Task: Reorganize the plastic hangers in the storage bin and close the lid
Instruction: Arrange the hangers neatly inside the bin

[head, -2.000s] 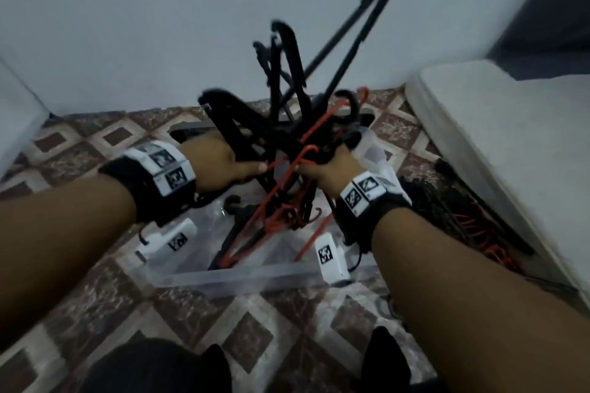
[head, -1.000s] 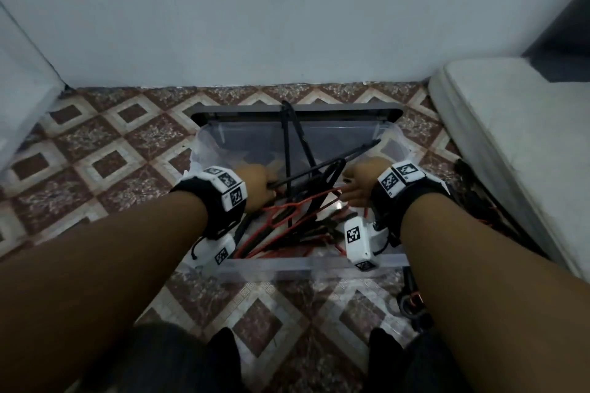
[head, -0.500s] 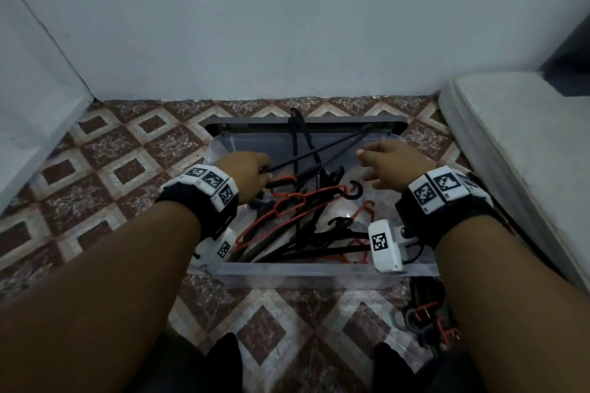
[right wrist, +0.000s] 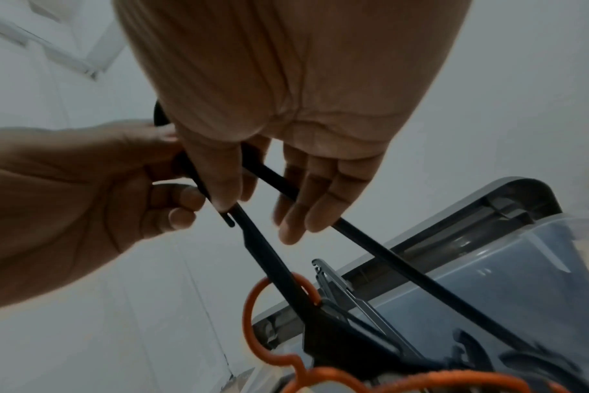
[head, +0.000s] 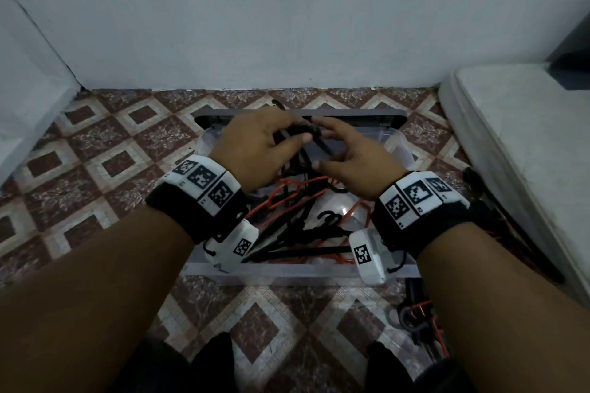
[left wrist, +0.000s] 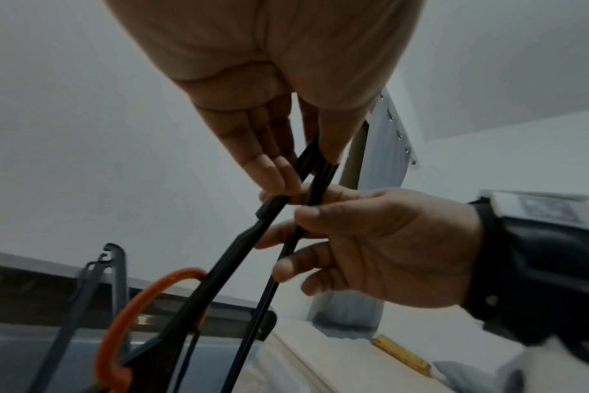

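My left hand (head: 255,150) pinched 1 black hanger (left wrist: 239,239) above the bin (head: 287,271); my right hand (head: 354,163) lightly pinched its thin bar, probably to untangle it.

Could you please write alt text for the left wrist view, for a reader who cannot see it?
The left hand pinches the end of a black hanger, and the right hand holds it just below. The hanger runs down through an orange hanger's hook towards the bin, with a white wall behind.
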The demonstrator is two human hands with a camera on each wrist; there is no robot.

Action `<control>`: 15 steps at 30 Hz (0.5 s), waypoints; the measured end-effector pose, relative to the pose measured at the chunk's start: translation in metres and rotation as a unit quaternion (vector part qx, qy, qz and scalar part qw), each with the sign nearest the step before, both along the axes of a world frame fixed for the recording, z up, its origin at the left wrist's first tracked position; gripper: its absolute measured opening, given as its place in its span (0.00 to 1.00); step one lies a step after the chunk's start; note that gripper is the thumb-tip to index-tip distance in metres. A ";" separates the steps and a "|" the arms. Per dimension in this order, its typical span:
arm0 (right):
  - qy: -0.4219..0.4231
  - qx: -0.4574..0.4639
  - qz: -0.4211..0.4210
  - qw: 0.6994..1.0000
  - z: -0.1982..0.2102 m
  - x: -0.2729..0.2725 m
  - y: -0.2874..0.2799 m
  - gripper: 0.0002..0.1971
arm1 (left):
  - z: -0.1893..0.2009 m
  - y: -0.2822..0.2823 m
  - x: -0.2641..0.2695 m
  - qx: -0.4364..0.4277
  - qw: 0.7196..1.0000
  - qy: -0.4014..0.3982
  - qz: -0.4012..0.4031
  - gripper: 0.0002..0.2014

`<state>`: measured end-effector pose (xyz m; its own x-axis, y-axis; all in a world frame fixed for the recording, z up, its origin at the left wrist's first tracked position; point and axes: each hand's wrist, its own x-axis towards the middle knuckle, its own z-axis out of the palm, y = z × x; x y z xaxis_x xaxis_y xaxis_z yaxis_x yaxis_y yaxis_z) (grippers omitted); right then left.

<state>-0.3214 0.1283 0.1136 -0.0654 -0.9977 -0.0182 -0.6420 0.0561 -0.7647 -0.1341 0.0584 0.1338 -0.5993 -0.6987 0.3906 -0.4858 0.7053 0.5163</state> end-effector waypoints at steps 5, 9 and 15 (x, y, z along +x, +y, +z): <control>0.013 -0.073 -0.067 0.995 0.009 0.005 -0.001 0.10 | -0.002 0.005 -0.001 0.066 0.994 0.089 -0.021 0.12; -0.038 -0.095 -0.076 0.992 0.011 0.001 -0.001 0.07 | -0.037 -0.021 0.014 0.159 0.972 -0.139 0.101 0.25; -0.086 -0.106 -0.084 0.987 0.016 -0.007 -0.004 0.07 | -0.095 -0.027 0.023 0.189 0.883 -0.430 0.016 0.19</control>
